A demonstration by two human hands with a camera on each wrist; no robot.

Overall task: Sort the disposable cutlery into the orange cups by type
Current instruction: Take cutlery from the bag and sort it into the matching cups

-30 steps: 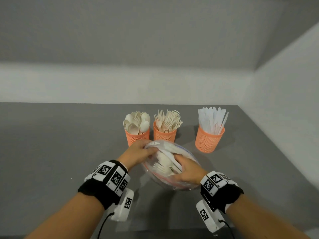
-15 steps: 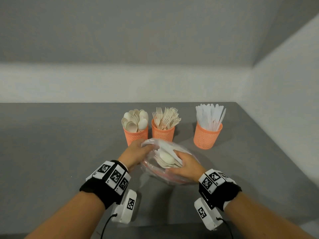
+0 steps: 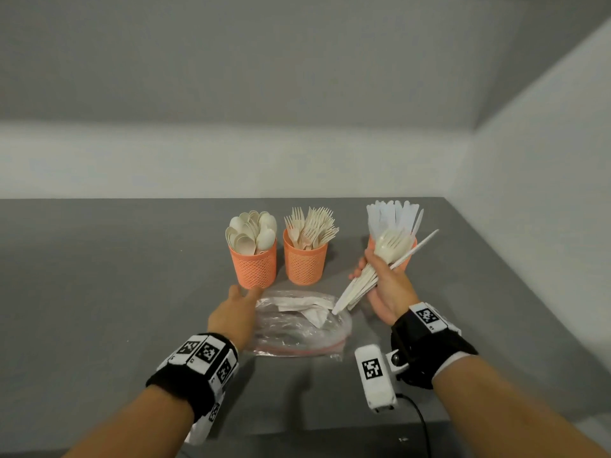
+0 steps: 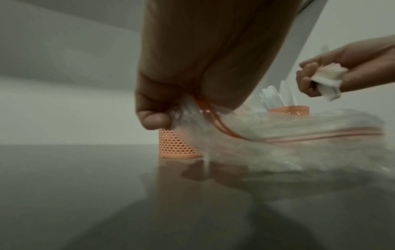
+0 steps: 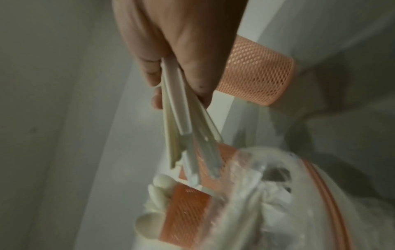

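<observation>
The right hand (image 3: 385, 285) has a whole bunch of loose cutlery (image 3: 380, 266) clamped in its fist, lifted off the grey table (image 3: 99, 276) in front of the knife cup (image 3: 409, 251). The handles fan down toward the plastic bag (image 3: 297, 328). At least one fork head and a long white stick-like piece poke out the top; the rest of the bunch is too blurry to sort out.

The left hand (image 3: 233, 317) pinches the bag's near-left edge, thumb against fingers in the left wrist view. The bag lies flat on the table just in front of the fork cup (image 3: 305, 261), with something white and crumpled inside. The spoon cup (image 3: 254, 266) stands right beside the fork cup on its left, and the knife cup stands further off on its right.
</observation>
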